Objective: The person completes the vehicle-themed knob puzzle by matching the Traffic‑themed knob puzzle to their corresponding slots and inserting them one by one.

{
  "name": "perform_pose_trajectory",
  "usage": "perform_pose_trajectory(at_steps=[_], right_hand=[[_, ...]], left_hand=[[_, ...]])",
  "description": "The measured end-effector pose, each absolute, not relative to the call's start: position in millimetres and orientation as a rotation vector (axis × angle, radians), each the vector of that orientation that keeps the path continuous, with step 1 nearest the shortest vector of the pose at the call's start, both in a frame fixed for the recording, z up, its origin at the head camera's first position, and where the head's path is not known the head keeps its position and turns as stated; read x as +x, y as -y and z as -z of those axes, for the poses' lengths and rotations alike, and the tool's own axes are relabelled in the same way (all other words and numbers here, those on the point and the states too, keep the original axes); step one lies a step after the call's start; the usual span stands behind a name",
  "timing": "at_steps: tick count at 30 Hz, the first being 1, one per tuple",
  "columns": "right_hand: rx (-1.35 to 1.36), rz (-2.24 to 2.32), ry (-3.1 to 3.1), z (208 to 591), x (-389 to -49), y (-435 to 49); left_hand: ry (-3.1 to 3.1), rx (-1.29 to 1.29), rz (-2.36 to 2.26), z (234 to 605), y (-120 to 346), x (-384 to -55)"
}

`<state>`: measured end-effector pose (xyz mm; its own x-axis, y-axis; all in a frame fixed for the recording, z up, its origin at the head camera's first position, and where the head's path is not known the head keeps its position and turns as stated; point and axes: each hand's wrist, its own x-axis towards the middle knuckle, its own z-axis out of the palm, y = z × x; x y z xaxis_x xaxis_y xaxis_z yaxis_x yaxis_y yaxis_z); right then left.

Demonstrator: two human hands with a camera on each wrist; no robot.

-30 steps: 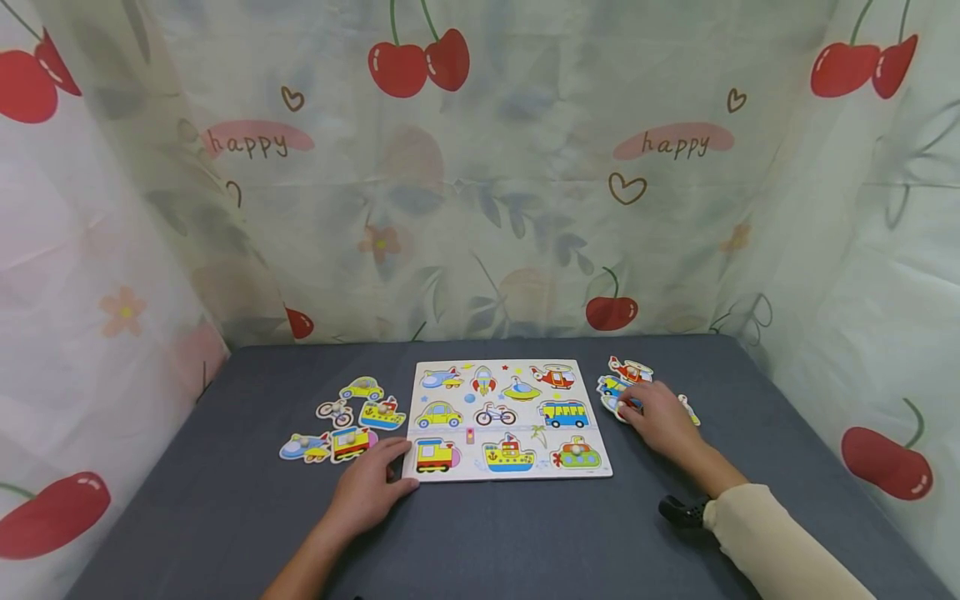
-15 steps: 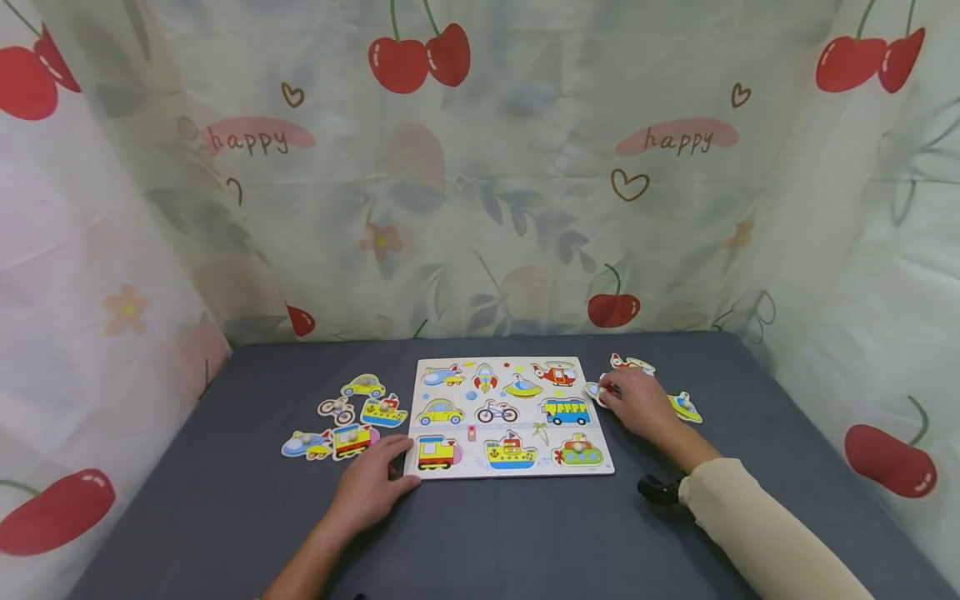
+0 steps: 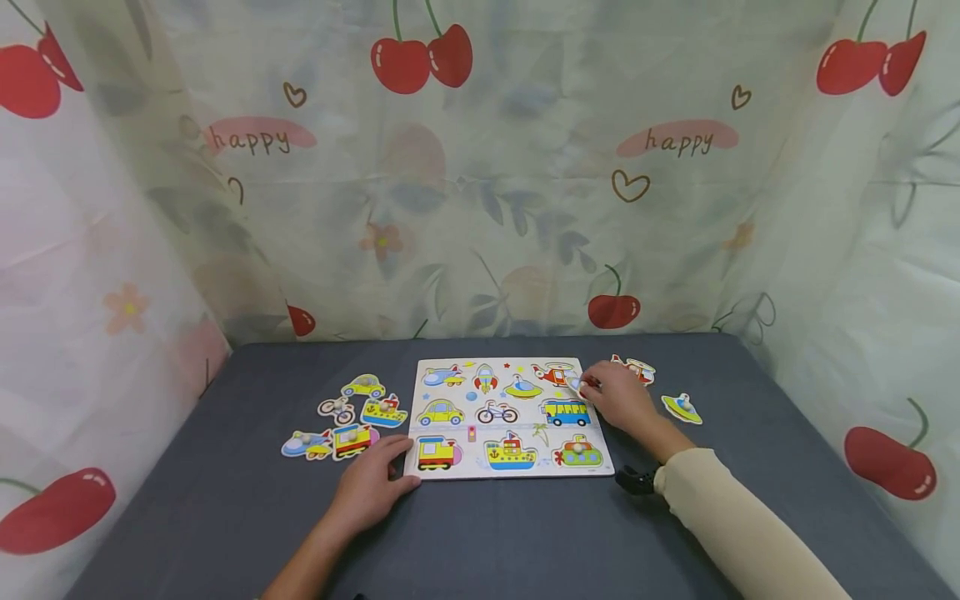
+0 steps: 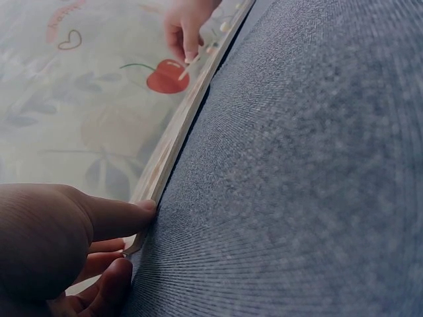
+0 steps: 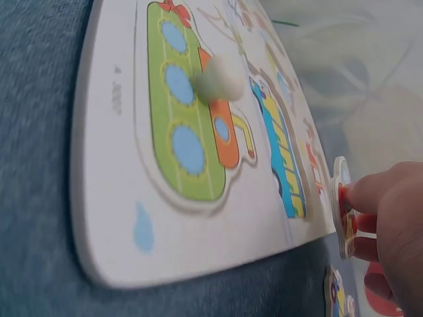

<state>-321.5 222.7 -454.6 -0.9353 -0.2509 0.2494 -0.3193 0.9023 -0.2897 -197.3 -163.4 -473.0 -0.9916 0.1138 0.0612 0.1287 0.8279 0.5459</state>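
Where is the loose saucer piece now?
In the head view, the saucer piece lies right of the board, below and right of the loose helicopter piece.

The head view looks forward and down, the board (image 3: 506, 428) at lower centre, well off. The left wrist view, tipped sideways, skims close along the board's edge toward the right hand (image 4: 187, 25) up top; the right wrist view, also tipped, crowds the board. All three share both.

Curtained booth (image 3: 847, 317) | cherry-print drapes (image 3: 517, 108) on three sides | grey table (image 3: 495, 533)
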Motion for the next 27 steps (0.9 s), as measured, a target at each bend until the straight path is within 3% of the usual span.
perform_pose_trajectory(at_steps=[27], right_hand=[[0.404,-0.568,2.927,456,-339,-186]], left_hand=[[2.983,-0.197,0.884,473,163,-197]])
